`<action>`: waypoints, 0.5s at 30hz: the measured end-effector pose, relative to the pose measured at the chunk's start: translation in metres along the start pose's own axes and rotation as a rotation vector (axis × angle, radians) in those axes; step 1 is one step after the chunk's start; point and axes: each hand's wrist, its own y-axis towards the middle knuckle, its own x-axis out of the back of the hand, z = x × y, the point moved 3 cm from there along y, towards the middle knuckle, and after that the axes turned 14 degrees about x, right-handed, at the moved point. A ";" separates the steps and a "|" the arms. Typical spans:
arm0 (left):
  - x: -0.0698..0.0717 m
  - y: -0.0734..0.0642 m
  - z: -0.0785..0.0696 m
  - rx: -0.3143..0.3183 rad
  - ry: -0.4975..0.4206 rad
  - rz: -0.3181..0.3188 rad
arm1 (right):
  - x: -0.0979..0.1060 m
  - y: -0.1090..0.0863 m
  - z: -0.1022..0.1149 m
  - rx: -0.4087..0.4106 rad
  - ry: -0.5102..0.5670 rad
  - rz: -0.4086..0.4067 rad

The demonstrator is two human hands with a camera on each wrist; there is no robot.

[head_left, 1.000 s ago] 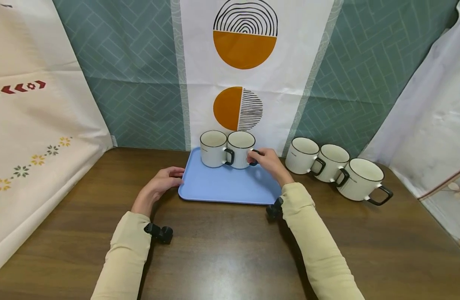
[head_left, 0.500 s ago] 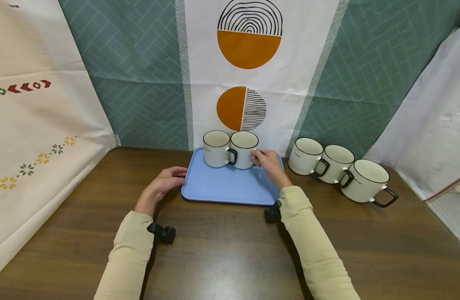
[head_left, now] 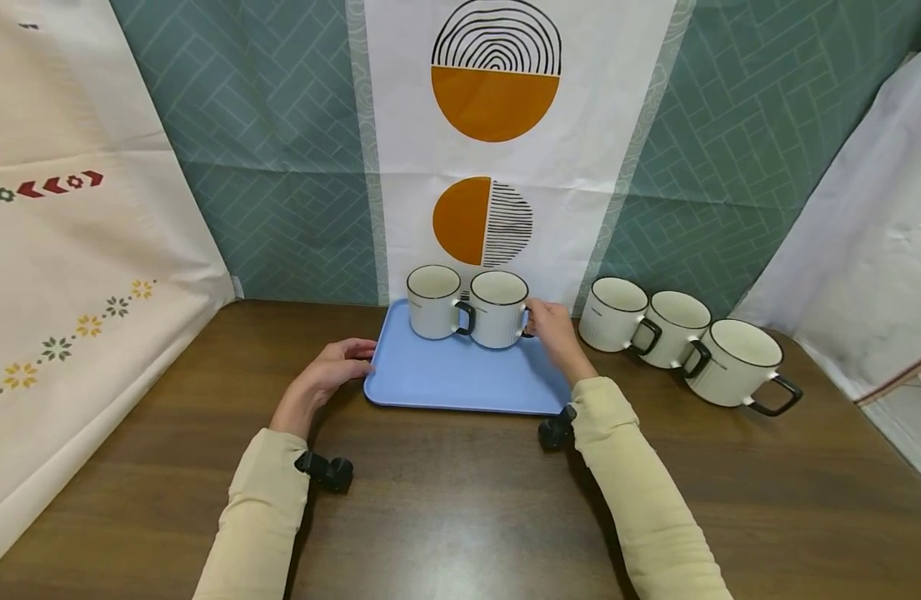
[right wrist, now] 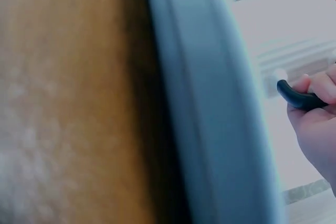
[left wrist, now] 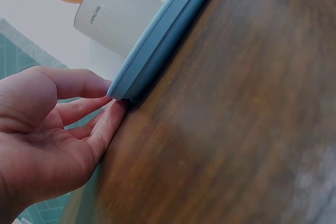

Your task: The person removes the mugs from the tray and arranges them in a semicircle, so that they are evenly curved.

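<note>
A blue tray (head_left: 460, 379) lies on the table with two white, black-rimmed mugs standing at its back. My left hand (head_left: 327, 377) pinches the tray's left edge; in the left wrist view the thumb (left wrist: 84, 83) is at the rim's top and the fingers are beneath. With my right hand (head_left: 556, 333) I grip the black handle (right wrist: 299, 98) of the right-hand mug (head_left: 498, 315), which stands upright on the tray. Just left of it is the other mug (head_left: 432, 308), its handle (head_left: 466, 320) pointing toward the held mug. My fingers hide part of the held handle.
To the right of the tray, three more white mugs stand in a slanting row: a far one (head_left: 612, 317), a middle one (head_left: 673, 329) and a near one (head_left: 733, 362). A patterned cloth (head_left: 295, 192) hangs behind the brown wooden table (head_left: 445, 500).
My right hand has shifted the right-hand mug slightly right and toward me, widening its spacing from the other mug. The left hand stays at the tray's edge.
</note>
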 end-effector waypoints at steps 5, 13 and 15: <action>0.000 0.000 0.000 0.005 -0.001 -0.005 | 0.008 -0.001 0.004 0.005 0.092 -0.083; -0.001 0.000 0.000 0.001 -0.002 -0.005 | 0.021 -0.013 0.018 0.029 0.259 -0.104; -0.001 0.000 0.000 -0.001 0.002 -0.004 | 0.026 -0.016 0.023 0.051 0.286 -0.104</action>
